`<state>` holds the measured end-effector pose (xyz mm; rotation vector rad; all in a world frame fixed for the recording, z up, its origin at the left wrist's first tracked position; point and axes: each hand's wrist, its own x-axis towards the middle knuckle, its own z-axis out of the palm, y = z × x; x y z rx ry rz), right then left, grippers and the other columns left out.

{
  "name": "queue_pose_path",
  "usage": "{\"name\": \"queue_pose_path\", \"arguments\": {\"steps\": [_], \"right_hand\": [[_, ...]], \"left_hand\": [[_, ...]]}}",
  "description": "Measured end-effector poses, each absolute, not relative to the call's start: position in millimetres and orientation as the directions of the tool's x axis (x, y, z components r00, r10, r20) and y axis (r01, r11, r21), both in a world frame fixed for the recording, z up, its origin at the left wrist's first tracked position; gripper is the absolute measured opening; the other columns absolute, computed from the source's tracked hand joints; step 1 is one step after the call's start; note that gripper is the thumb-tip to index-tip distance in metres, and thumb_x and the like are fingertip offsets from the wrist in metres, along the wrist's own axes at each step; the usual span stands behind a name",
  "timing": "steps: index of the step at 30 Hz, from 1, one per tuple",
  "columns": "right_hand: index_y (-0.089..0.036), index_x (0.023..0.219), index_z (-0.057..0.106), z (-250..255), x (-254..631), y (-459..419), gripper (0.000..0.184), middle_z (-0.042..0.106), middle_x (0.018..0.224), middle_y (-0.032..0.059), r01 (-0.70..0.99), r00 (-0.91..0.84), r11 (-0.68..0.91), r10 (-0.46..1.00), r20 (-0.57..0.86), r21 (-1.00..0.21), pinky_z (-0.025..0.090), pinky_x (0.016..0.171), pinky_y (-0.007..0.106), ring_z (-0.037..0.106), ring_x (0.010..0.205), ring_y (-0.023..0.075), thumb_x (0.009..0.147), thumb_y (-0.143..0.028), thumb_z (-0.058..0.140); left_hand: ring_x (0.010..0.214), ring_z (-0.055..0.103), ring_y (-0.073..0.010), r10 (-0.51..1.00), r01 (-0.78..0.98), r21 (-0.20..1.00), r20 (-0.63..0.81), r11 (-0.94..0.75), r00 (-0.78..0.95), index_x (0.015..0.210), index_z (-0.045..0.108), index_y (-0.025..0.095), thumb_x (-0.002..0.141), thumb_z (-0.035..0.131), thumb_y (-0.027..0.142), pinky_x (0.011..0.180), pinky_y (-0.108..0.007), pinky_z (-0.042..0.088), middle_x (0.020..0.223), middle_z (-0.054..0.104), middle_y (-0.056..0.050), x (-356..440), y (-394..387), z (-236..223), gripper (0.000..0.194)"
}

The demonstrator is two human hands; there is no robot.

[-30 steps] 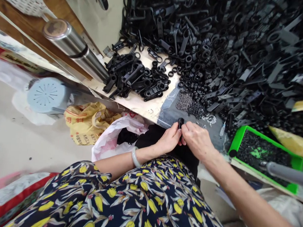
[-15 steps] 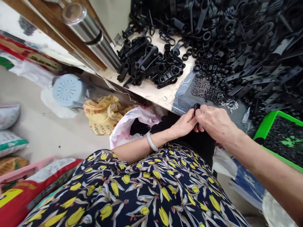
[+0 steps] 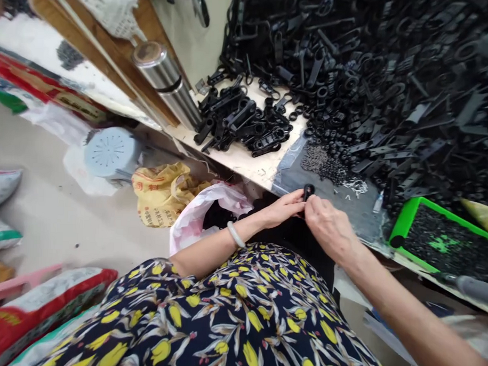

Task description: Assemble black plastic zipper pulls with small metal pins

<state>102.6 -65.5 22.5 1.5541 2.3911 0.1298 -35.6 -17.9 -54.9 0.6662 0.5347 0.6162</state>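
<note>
At the table's front edge, my left hand [image 3: 285,210] is closed round a black plastic part [image 3: 308,190] whose rounded end sticks up above the fingers. My right hand [image 3: 326,223] pinches the same part from the right, and its fingertips hide the lower portion. Just beyond the hands, on a dark mat [image 3: 286,174], lie tiny brownish pieces [image 3: 315,159], small black pieces [image 3: 335,173] and thin white bits [image 3: 356,186]. A small clear bottle [image 3: 378,201] is to their right.
Long black parts [image 3: 242,121] are piled on the table's left, beside a steel flask [image 3: 167,84]. A large heap of black parts [image 3: 352,64] covers the back. A green tray [image 3: 402,226] stands right. Below are a pinkish-white bag [image 3: 184,221], a yellow sack [image 3: 159,193] and a blue stool [image 3: 111,151].
The view has swung to the right, showing more of the green tray and a grey-handled tool. Both hands still hold the black part, now with its rounded end more exposed.
</note>
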Motion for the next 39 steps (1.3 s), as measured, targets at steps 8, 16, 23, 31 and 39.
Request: {"name": "queue_pose_path", "arguments": {"steps": [8, 16, 23, 31, 39], "right_hand": [[-0.013, 0.132, 0.065, 27.3, 124.9, -71.0, 0.039, 0.072, 0.107, 0.0118, 0.941, -0.32, 0.301, 0.939, -0.126, -0.152, 0.058, 0.083, 0.028, 0.068, 0.095, 0.0193, 0.1, -0.006, 0.044], [-0.02, 0.132, 0.069, 28.0, 221.9, -28.0, 0.037, 0.07, 0.12, 0.0097, 0.947, 0.191, -0.13, 0.963, 0.19, -0.294, 0.051, 0.079, 0.025, 0.069, 0.095, 0.0162, 0.106, -0.023, 0.044], [-0.019, 0.135, 0.067, 11.8, 211.1, 15.7, 0.041, 0.076, 0.103, 0.0088, 0.957, 0.248, -0.231, 0.965, 0.086, -0.175, 0.047, 0.075, 0.03, 0.069, 0.086, 0.0211, 0.104, -0.041, 0.051], [-0.018, 0.119, 0.075, 12.8, 212.7, -22.2, 0.031, 0.075, 0.099, 0.0072, 0.741, 0.327, -0.093, 0.915, 0.237, -0.665, 0.057, 0.079, 0.031, 0.069, 0.079, 0.0167, 0.103, -0.037, 0.056], [-0.022, 0.129, 0.073, 18.5, 159.7, -82.1, 0.034, 0.078, 0.106, 0.0077, 0.684, 0.05, 0.282, 0.902, 0.428, -0.673, 0.063, 0.087, 0.028, 0.077, 0.097, 0.0172, 0.098, -0.01, 0.063]], "left_hand": [[0.09, 0.07, -0.0161, 0.594, -0.253, 0.639, -0.399, 0.726, 0.698, 0.125, 0.067, 0.019, 0.084, 0.08, 0.035, 0.083, -0.026, 0.056, 0.111, 0.073, -0.008, -42.4, -11.1, -35.3, 0.046], [0.045, 0.048, -0.0067, 0.723, -0.135, 0.815, -0.408, 0.564, 0.558, 0.109, 0.063, 0.014, 0.092, 0.066, 0.044, 0.047, -0.018, 0.035, 0.066, 0.061, 0.003, -15.4, -11.2, -1.6, 0.035], [0.044, 0.022, -0.0038, 0.807, -0.186, 0.819, -0.446, 0.543, 0.387, 0.1, 0.06, 0.016, 0.09, 0.066, 0.042, 0.043, -0.018, 0.014, 0.057, 0.039, 0.011, 15.1, 8.4, -8.5, 0.029], [0.072, 0.064, -0.0127, 0.724, -0.307, 0.685, -0.474, 0.661, 0.501, 0.118, 0.058, 0.017, 0.092, 0.067, 0.037, 0.069, -0.025, 0.046, 0.094, 0.073, -0.005, 10.8, 12.0, 1.7, 0.034], [0.097, 0.069, -0.0208, 0.621, -0.441, 0.438, -0.523, 0.784, 0.585, 0.113, 0.069, 0.016, 0.094, 0.066, 0.036, 0.093, -0.033, 0.051, 0.103, 0.076, -0.01, 17.1, 7.1, 13.6, 0.028]]}}
